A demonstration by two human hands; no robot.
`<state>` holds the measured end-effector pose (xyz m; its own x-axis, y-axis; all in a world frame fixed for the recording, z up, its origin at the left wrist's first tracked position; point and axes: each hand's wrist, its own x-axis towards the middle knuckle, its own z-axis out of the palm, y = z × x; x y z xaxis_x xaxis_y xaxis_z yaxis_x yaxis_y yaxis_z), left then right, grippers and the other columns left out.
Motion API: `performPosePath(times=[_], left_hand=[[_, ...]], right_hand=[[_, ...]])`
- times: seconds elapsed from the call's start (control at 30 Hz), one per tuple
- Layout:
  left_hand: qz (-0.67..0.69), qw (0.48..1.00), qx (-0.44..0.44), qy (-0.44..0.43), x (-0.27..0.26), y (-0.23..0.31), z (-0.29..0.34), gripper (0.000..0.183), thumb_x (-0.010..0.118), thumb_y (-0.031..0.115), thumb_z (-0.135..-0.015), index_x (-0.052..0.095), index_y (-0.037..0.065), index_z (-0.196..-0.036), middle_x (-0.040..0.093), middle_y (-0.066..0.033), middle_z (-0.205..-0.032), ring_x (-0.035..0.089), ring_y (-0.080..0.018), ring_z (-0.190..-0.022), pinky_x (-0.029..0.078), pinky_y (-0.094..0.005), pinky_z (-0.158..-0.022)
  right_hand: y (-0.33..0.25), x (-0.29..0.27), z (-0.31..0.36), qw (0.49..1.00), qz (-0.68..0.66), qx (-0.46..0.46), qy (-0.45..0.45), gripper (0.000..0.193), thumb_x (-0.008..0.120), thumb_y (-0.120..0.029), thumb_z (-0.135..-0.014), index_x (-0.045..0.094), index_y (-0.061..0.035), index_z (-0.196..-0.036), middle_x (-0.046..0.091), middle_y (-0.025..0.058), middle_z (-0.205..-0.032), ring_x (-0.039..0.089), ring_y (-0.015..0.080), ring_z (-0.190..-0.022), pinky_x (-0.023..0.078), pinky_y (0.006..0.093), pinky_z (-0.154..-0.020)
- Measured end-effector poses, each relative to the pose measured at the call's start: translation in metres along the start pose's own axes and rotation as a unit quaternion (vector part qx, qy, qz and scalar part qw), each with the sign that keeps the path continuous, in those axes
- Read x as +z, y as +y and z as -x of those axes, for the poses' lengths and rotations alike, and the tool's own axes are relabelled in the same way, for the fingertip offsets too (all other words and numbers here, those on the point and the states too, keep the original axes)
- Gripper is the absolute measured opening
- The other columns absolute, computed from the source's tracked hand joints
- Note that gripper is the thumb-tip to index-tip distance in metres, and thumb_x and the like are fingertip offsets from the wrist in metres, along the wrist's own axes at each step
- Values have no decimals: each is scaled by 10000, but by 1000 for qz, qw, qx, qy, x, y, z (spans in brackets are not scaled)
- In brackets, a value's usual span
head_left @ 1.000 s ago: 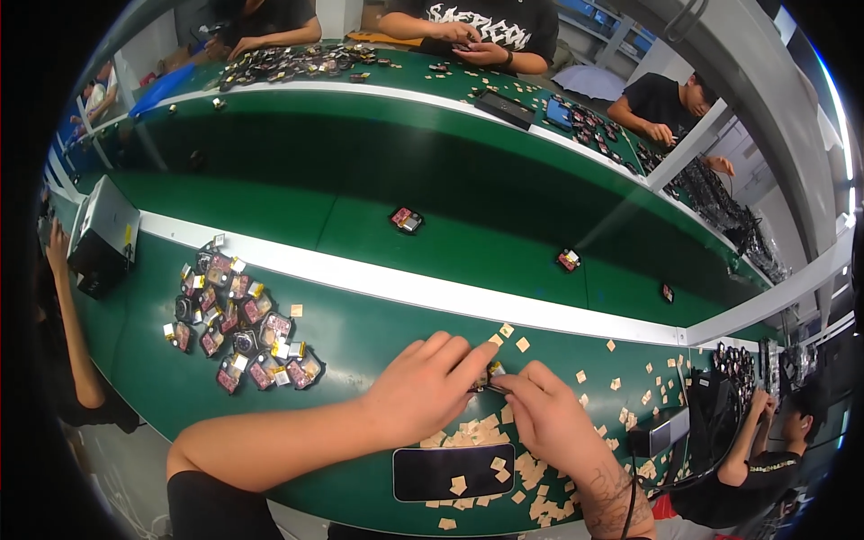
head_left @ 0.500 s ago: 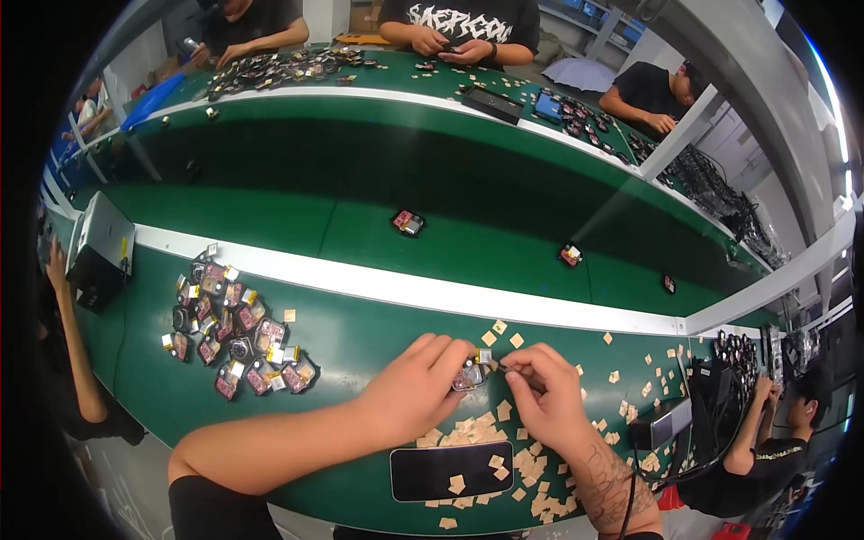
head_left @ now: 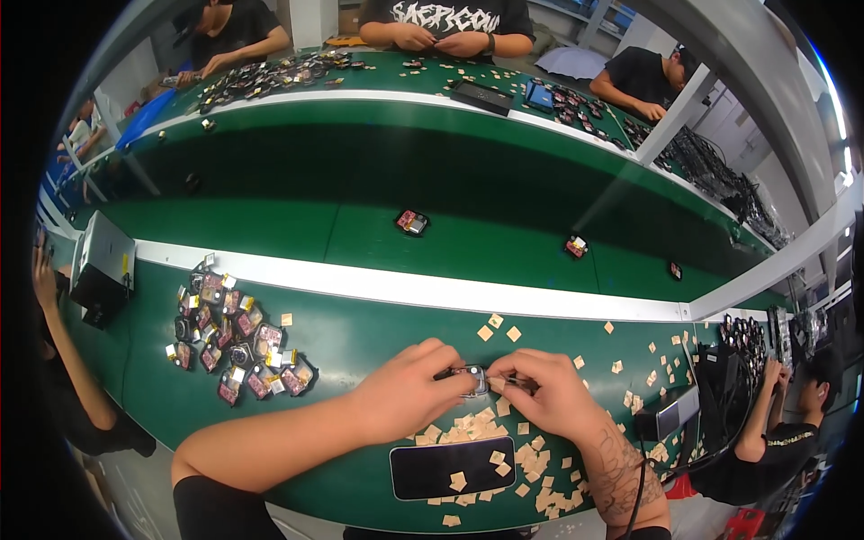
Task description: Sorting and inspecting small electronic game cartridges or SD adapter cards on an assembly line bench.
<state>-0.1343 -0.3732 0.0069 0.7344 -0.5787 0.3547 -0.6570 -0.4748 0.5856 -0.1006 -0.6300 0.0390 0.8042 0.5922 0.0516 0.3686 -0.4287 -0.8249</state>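
Note:
My left hand (head_left: 409, 391) is closed around the edge of a small electronic module (head_left: 476, 371) with a clear and dark case, held low above the green bench. Right against it, my right hand (head_left: 551, 391) is closed in a pinch on a thin dark tool (head_left: 531, 385), perhaps tweezers, partly hidden by the fingers. Its tip end meets the module, beside a bit of tan. Below both hands lies a heap of tan square pads (head_left: 468, 427). A black phone-like slab (head_left: 421, 470) rests nearest me, a few pads on top.
Similar modules (head_left: 241, 353) are piled at the left, near a grey box (head_left: 103, 256). Beyond a white rail (head_left: 387, 288), several modules (head_left: 411, 222) lie on a green belt. A dark device with a cable (head_left: 668, 414) stands at right. Co-workers sit around the benches.
My right hand has come in closer to the module. The module has turned in my left hand, and its yellow-and-silver part no longer shows. The view has shifted slightly.

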Motion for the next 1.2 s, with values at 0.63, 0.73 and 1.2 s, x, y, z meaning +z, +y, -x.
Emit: performPosePath(times=[0.63,0.73,1.2], left_hand=[[1,1000,-13,-18,-5,4,-2,312,779,121,-913,618,59,-1172,608,-95,-1093,598,-315,-1060,528,-432,-933],[3,1000,-22,-17,-5,6,-3,333,780,122,-913,614,62,-1195,607,-95,-1091,600,-313,-1060,525,-432,-933],[-14,999,-37,0,-1,10,-2,439,830,104,-855,620,47,-1236,619,-109,-1114,622,-340,-1044,531,-433,-936]], right_hand=[[-6,25,3,993,104,-34,30,221,747,-48,-939,716,-39,-1158,681,102,-1022,723,351,-812,592,421,-694],[-6,25,4,998,52,3,35,233,742,-23,-936,727,-24,-1169,681,119,-1023,726,339,-808,587,408,-695],[-13,33,8,995,70,17,73,287,699,91,-903,724,20,-1180,678,143,-987,717,274,-808,571,332,-711]])
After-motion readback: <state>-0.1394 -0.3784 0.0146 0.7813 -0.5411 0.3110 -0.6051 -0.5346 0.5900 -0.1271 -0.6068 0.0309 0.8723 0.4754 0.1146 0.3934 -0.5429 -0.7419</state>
